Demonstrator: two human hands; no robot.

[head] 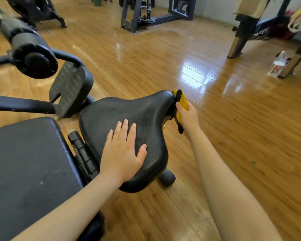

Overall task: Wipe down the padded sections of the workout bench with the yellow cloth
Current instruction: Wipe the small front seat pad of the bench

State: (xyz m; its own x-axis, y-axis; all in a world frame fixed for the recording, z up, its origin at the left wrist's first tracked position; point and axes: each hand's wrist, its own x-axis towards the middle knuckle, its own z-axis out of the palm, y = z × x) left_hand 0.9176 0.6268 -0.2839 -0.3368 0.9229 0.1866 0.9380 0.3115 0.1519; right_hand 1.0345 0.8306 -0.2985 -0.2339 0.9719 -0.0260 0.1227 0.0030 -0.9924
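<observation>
Atop the seat pad [129, 117], left hand [122, 153] lies flat.

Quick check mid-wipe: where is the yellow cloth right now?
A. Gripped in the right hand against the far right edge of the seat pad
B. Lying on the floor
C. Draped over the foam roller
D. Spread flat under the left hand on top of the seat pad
A: the right hand grips the yellow cloth against the seat pad edge, while the left hand lies flat and bare on top.
</observation>
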